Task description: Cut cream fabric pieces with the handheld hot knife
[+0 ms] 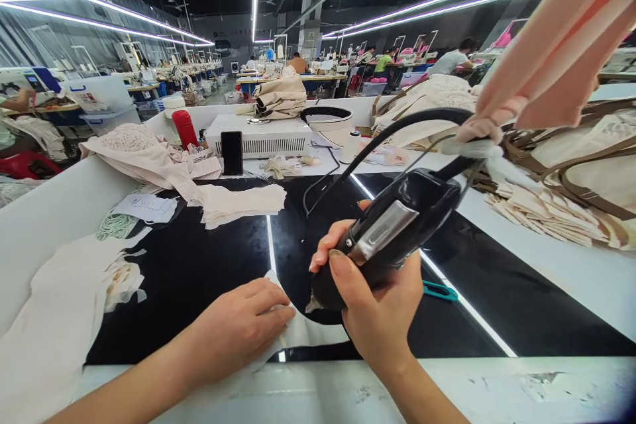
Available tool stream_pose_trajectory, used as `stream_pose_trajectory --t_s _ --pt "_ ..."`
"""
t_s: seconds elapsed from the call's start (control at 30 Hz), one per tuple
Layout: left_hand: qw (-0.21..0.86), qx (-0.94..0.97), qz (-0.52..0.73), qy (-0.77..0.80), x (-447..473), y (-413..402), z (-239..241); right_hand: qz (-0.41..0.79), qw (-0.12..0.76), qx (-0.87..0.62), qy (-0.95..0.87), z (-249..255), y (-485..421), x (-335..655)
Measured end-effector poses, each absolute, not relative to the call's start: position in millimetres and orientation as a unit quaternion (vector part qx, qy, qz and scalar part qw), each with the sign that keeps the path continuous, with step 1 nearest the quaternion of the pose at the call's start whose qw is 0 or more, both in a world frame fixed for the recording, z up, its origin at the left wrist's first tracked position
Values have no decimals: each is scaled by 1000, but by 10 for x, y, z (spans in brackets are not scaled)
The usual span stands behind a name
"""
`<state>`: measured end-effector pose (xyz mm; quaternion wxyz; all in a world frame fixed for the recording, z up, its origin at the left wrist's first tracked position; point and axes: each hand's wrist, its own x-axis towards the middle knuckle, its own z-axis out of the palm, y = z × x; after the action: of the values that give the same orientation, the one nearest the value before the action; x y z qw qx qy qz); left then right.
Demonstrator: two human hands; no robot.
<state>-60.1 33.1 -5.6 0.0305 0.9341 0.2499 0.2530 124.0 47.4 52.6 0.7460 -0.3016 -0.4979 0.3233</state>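
My right hand (380, 298) is closed around a black corded hand tool (392, 225) with a silver plate or lever on its side. The tool tilts down to the left, its dark lower end over the black work surface. Beside it, my left hand (238, 321) presses a pale fabric piece (318, 331) against the surface with its fingers curled and close together. The fabric reaches under the tool's end and toward the front edge. What the tool's tip touches is hidden. A thick black cable (397, 124) arches from the tool, with pink cloth (551, 46) knotted around it.
A stack of pale strips (241, 202) lies behind my left hand. Teal thread snips (440, 291) rest right of the tool. A phone (232, 152) leans on a white vented box (268, 136), near a red flask (184, 129). Fabric piles (551, 209) stand right; people work at machines beyond.
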Motion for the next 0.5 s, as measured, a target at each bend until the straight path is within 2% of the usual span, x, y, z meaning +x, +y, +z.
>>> stream_pose_trajectory --t_s 0.5 --pt "90 923 230 294 -503 145 -152 306 752 -306 -497 490 276 1405"
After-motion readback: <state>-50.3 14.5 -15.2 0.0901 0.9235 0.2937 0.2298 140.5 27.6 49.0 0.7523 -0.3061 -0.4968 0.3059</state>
